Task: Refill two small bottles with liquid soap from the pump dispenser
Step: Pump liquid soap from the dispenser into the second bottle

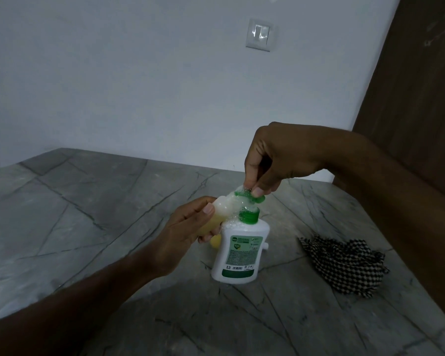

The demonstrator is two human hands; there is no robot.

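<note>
Left hand (188,222) gripping tilted small bottle (216,214), right hand (275,158) pinching pump dispenser (238,249) head

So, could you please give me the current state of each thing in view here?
pump dispenser: upright on the counter, foam round its green collar.
pump head: foamy, pinched from above by the right hand.
small bottle: tilted, mouth at the pump spout, partly filled with yellowish soap, gripped by the left hand.
checkered cloth: crumpled on the counter.
light switch: position cannot be told.
</note>
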